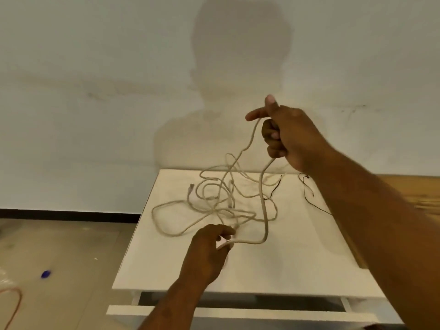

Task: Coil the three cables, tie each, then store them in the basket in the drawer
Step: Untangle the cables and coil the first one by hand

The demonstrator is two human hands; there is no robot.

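A tangle of pale beige cables (214, 201) lies on the white table top (285, 258). My right hand (288, 136) is raised above the table's far edge and grips one beige cable; two strands hang from the fist down to the tangle. My left hand (209, 248) is low over the table's middle and pinches the same cable near its end, where it bends toward the right. Thin black ties (307, 186) lie at the back right of the table, partly hidden behind my right forearm. The drawer (238, 313) under the table stands slightly pulled out; its inside and any basket are hidden.
A white wall with my shadow rises behind the table. To the left is bare floor with a small blue object (45, 274) and a reddish cord (14, 303) at the bottom-left corner. A wooden surface (419, 189) adjoins the table on the right.
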